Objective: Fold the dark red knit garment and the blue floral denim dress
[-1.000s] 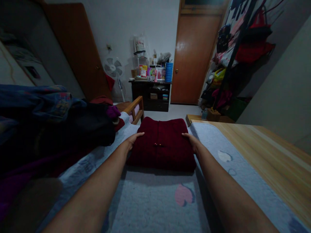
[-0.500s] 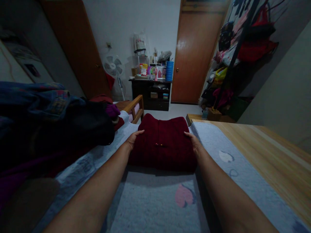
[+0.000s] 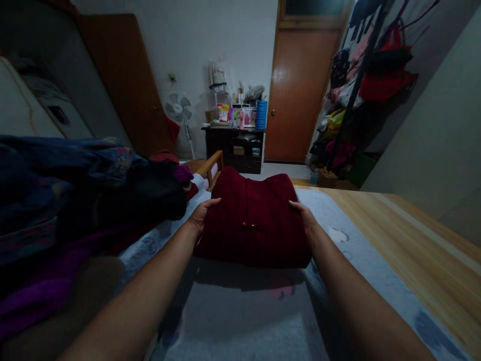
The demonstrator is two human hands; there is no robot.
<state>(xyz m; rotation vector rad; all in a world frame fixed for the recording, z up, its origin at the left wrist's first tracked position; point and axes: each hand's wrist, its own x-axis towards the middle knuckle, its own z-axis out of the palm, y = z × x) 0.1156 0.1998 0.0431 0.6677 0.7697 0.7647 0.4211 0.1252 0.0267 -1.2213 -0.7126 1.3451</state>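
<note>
A folded dark red garment (image 3: 255,215), with a small gold-coloured fastening at its middle, is held between my two hands just above the bed. My left hand (image 3: 201,214) grips its left side, thumb on top and the other fingers hidden beneath. On the opposite side my right hand (image 3: 305,218) holds the edge the same way. Below the garment, its shadow falls on the pale blue bed cover (image 3: 240,316), which has heart shapes on it.
To the left lies a heap of clothes (image 3: 150,190), dark, denim and purple. Bare wooden bed boards (image 3: 406,235) run along the right. Beyond the bed are a wooden rail (image 3: 215,163), a standing fan (image 3: 179,108), a black cabinet (image 3: 218,150) and a rack of hanging bags (image 3: 387,75).
The red garment has risen off the bed cover and come slightly nearer, held in both hands. Its shadow on the cover has grown. The view has shifted a little.
</note>
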